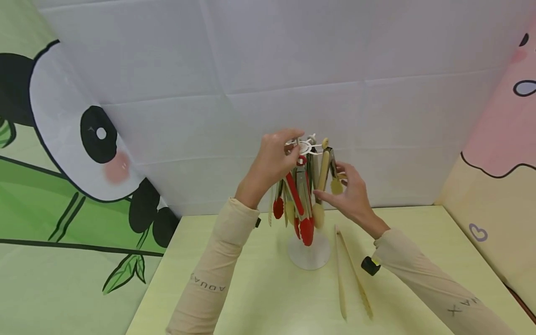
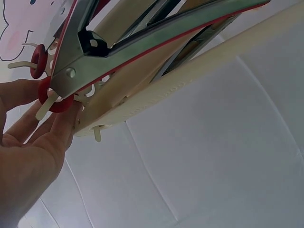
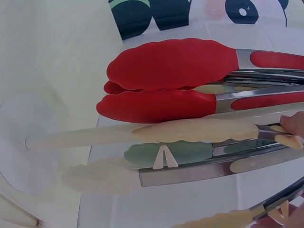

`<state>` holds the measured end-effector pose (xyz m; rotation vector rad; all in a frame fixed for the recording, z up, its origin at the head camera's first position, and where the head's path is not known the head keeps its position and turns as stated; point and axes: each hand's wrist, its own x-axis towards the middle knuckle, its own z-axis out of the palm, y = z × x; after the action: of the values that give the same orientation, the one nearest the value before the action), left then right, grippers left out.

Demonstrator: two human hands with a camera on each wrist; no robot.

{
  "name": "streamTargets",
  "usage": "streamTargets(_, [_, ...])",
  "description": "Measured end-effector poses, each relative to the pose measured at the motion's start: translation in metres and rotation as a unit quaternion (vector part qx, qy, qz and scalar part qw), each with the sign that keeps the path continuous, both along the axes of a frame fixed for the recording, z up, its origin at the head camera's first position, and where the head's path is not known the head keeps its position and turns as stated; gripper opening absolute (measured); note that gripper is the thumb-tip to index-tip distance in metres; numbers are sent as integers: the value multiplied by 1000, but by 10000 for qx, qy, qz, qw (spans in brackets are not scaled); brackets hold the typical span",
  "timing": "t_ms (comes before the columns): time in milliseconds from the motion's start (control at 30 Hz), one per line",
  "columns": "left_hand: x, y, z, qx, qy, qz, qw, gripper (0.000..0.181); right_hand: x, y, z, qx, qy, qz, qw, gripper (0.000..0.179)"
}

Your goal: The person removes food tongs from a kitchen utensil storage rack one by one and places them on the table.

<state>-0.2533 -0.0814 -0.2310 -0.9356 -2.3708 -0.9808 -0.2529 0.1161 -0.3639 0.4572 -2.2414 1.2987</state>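
Note:
Several tongs with red, cream and green tips hang from a white hook rack (image 1: 307, 147) on a round white base (image 1: 309, 253). My left hand (image 1: 276, 156) pinches the rack's top, beside the red hanging loops (image 2: 60, 102). At the rack's right side, cream-tipped tongs (image 1: 323, 174) hang with their two legs spread. My right hand (image 1: 349, 193) grips these tongs, thumb against one leg and fingers at the other. Red-tipped tongs (image 3: 171, 64) hang beside them in the right wrist view. Part of my left fingers is hidden behind the rack in the head view.
Long pale tongs (image 1: 341, 279) lie with legs apart on the light yellow table (image 1: 259, 288), right of the base. A white cloth wall (image 1: 251, 70) stands behind. Cartoon-printed panels (image 1: 83, 223) border both sides.

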Motion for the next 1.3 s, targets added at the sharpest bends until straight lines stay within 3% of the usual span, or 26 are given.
streamTargets(733, [-1,1,0,48,117,-53,9999,31,8,24,0,97,80,99,9999,77])
streamTargets(1300, [-1,1,-1,99,162,-41,9998,31,18,36,-4,218,-27,-242,9995,77])
